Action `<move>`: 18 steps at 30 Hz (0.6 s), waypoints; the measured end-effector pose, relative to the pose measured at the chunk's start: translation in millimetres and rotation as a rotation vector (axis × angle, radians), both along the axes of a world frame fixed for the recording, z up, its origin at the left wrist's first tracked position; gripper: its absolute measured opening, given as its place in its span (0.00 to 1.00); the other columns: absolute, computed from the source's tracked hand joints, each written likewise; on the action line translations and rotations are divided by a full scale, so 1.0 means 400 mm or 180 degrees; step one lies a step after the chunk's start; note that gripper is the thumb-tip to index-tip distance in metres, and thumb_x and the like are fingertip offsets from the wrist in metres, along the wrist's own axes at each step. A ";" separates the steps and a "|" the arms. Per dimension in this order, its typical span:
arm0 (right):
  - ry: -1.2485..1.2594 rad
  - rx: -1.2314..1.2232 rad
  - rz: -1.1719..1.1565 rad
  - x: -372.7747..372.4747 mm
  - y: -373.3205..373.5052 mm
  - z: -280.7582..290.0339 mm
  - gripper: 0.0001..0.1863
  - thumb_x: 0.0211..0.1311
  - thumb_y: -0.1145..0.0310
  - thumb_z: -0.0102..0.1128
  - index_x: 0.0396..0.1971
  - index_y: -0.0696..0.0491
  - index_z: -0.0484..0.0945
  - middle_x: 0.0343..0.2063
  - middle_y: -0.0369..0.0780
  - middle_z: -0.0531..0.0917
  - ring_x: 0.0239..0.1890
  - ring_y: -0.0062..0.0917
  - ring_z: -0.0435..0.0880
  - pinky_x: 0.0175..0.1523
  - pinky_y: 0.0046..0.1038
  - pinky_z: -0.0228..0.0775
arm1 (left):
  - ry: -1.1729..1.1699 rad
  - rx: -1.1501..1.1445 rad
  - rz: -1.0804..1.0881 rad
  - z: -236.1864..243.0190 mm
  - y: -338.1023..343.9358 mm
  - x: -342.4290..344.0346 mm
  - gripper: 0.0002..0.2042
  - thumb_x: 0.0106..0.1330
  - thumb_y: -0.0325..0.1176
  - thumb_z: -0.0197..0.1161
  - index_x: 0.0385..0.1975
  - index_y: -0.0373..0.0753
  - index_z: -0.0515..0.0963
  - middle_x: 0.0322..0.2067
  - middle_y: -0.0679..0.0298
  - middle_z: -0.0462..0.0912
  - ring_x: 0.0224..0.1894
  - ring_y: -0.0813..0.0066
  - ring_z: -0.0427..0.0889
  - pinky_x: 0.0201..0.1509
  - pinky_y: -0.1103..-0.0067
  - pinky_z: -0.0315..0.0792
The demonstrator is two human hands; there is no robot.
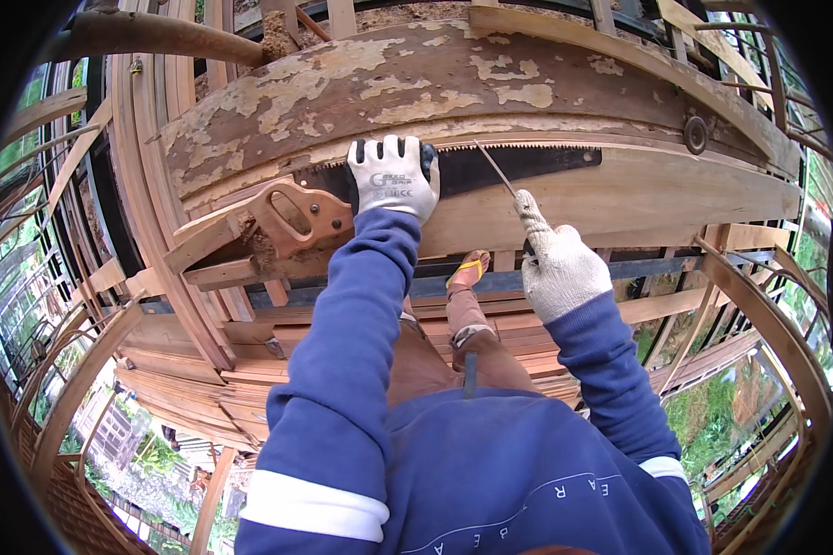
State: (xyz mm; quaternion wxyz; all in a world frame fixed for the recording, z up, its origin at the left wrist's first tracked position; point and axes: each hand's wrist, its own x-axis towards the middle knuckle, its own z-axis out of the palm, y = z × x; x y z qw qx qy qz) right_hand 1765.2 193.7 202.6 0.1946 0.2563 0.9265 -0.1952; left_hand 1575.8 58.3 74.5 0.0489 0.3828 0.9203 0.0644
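Fingers (pixel 391 150) of the gloved left hand (pixel 391 176): clamped over the dark blade of a handsaw (pixel 528 165), pinning it teeth-up against a pale plank (pixel 639 199). Right hand (pixel 555 264): fingers closed on a thin file (pixel 496 168), tip resting at the teeth. Saw handle (pixel 296 215): wooden, lying to the left. Weathered beam (pixel 416 88) behind, paint flaking.
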 end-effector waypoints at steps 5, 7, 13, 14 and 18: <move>-0.0022 0.0175 0.0032 -0.070 0.009 -0.087 0.38 0.62 0.67 0.62 0.74 0.37 0.65 0.30 0.48 0.80 0.27 0.43 0.85 0.33 0.42 0.81 | -0.0011 -0.0005 -0.0027 0.002 0.013 0.000 0.12 0.65 0.45 0.61 0.40 0.46 0.80 0.41 0.58 0.81 0.50 0.55 0.78 0.63 0.55 0.62; 0.0041 0.0089 -0.0087 -0.107 0.007 -0.096 0.38 0.62 0.67 0.61 0.74 0.36 0.65 0.30 0.48 0.80 0.27 0.43 0.85 0.34 0.43 0.81 | -0.0113 -0.0102 -0.0026 0.007 0.009 0.000 0.12 0.65 0.45 0.60 0.40 0.46 0.80 0.42 0.58 0.82 0.50 0.55 0.79 0.63 0.55 0.62; 0.1235 -0.0014 -0.0492 -0.094 0.044 0.008 0.39 0.58 0.76 0.61 0.72 0.40 0.70 0.32 0.47 0.81 0.32 0.42 0.83 0.39 0.39 0.79 | 0.0077 -0.0004 -0.0021 -0.005 0.004 0.003 0.12 0.67 0.46 0.59 0.41 0.46 0.80 0.42 0.59 0.82 0.50 0.56 0.79 0.63 0.57 0.62; 0.1058 -0.0122 -0.0522 -0.068 0.049 0.006 0.38 0.58 0.77 0.60 0.72 0.41 0.70 0.31 0.48 0.81 0.31 0.43 0.83 0.40 0.39 0.79 | 0.0072 -0.0032 -0.0034 -0.001 0.006 0.002 0.12 0.67 0.46 0.59 0.41 0.46 0.80 0.41 0.59 0.82 0.49 0.56 0.79 0.63 0.57 0.62; 0.0737 -0.0112 -0.0569 0.040 0.027 -0.019 0.38 0.59 0.77 0.61 0.72 0.40 0.71 0.30 0.48 0.81 0.30 0.42 0.83 0.39 0.38 0.78 | 0.0116 -0.0049 -0.0060 0.004 0.006 0.001 0.11 0.68 0.45 0.59 0.40 0.47 0.80 0.40 0.60 0.82 0.48 0.57 0.79 0.61 0.57 0.63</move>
